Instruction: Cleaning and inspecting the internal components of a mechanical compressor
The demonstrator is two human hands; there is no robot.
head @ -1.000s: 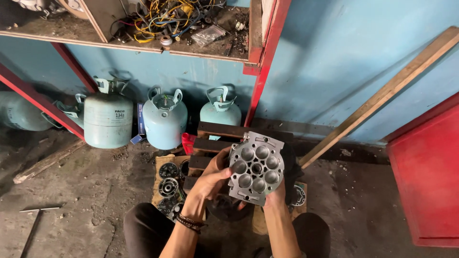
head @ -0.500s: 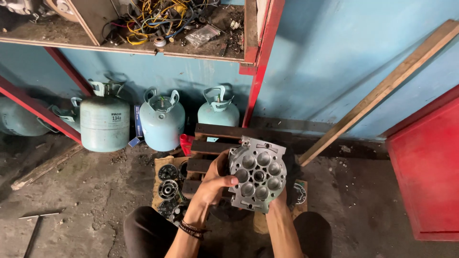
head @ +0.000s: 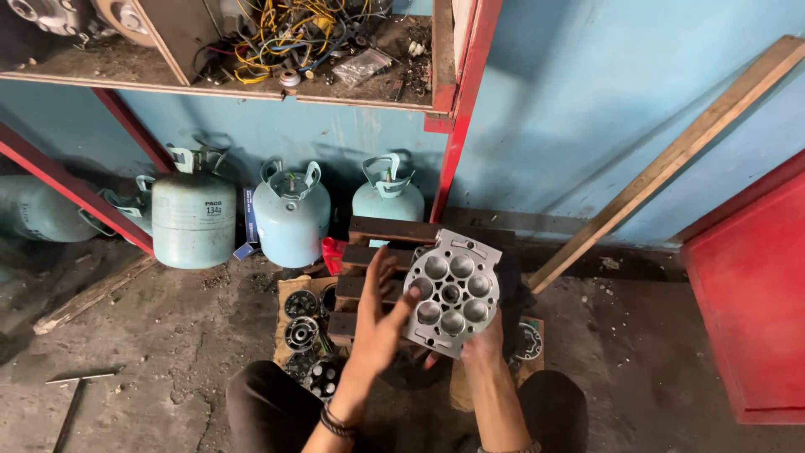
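Note:
A grey cast-metal cylinder block (head: pixel 450 292) with several round bores faces me, held up in front of my lap. My right hand (head: pixel 481 344) grips its lower right edge from behind. My left hand (head: pixel 379 319) has its fingers spread, and the fingertips touch the block's left edge. Below the hands, on a piece of cardboard (head: pixel 289 295) on the floor, lie several dark round metal parts (head: pixel 301 333). A round ring-shaped part (head: pixel 528 340) lies to the right of the block.
Three pale blue gas cylinders (head: pixel 291 218) stand against the blue wall under a red-framed shelf (head: pixel 251 88) cluttered with wires. Dark wooden blocks (head: pixel 377 231) are stacked behind the metal block. A long plank (head: pixel 671 159) leans at right beside a red cabinet (head: pixel 750 302). A hammer (head: pixel 71 398) lies lower left.
My left hand has let go its grip on the block's left side and opened, fingers now spread against the edge. The block has tilted slightly and sits a little lower.

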